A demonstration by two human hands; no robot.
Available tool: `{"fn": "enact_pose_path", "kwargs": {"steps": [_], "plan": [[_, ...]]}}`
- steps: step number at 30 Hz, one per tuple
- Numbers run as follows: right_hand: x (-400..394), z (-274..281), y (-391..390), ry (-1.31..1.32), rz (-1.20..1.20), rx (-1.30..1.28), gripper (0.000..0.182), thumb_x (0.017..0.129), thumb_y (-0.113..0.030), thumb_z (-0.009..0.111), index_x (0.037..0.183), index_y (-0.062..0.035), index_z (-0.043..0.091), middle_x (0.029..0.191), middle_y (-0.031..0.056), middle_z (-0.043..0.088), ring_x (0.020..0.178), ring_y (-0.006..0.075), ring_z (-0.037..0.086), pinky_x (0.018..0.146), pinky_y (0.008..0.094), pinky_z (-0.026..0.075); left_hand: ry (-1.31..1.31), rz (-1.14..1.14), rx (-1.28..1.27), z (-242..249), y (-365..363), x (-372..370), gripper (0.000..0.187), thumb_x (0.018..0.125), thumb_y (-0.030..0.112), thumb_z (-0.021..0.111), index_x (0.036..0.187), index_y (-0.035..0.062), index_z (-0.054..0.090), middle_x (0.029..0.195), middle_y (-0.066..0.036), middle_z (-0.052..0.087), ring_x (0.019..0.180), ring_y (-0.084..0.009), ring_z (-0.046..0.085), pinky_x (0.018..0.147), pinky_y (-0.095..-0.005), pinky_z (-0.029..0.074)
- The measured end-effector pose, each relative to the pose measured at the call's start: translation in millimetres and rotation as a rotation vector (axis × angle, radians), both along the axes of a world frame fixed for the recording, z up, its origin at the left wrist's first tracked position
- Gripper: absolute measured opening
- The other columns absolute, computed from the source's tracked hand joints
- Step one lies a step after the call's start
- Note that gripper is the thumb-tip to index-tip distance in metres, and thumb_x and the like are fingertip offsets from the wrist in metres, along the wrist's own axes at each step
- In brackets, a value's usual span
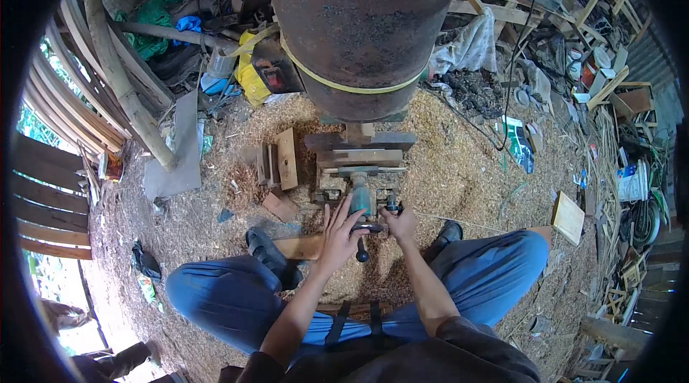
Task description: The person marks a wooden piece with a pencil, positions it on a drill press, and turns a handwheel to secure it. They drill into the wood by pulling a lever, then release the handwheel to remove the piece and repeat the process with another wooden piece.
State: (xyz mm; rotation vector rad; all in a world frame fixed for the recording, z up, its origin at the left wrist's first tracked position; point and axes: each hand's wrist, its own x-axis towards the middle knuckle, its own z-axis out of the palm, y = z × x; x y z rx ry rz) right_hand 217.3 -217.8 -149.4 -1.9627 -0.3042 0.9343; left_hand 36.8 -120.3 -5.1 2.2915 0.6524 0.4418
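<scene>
My left hand (338, 234) lies against the green tailstock (360, 200) with its fingers stretched out and its thumb near the black handwheel (369, 227). A dark crank handle (362, 257) points down toward me from the wheel. My right hand (400, 224) is closed at a dark knob (391, 203) right of the tailstock; its fingertips are partly hidden. Beyond the tailstock lie wooden blocks and bars (359, 155) across the machine bed. Above them looms a large dark cylinder (359, 31) with a yellow band around its lower part.
Wood shavings (445, 161) cover the floor. Several wood blocks (286, 158) stand left of the machine. My shoes (271, 254) flank it. A black cable (507, 96) hangs at right. Long boards (118, 67) lean at left, and a light board (568, 218) lies at right.
</scene>
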Motion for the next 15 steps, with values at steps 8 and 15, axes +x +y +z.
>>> {"fn": "enact_pose_path", "kwargs": {"steps": [8,15], "plan": [[-14.0,30.9,0.8,-0.662,0.103,-0.339,0.053,0.075,-0.044,0.082,0.099,-0.0011,0.062,0.089,0.0238,0.071,0.091,0.0433,0.067,0.087,0.0516,0.046,0.064,0.056,0.061,4.7,-3.1,1.2,0.043,0.091,0.025,0.071,0.133,0.0131,0.066,0.165,-0.013,0.030,0.151,-0.0322,0.032,0.122,-0.0645,0.008],[27.0,19.1,-19.8,-0.170,0.120,0.017,0.073,0.082,-0.064,0.075,0.105,0.0037,0.061,0.084,0.0192,0.067,0.076,0.0318,0.064,0.070,0.0424,0.050,-0.067,0.079,-0.080,0.3,-10.8,3.1,0.040,0.095,0.023,0.069,0.132,0.0090,0.064,0.161,-0.016,0.037,0.147,-0.0366,0.036,0.121,-0.0562,0.025]]}}
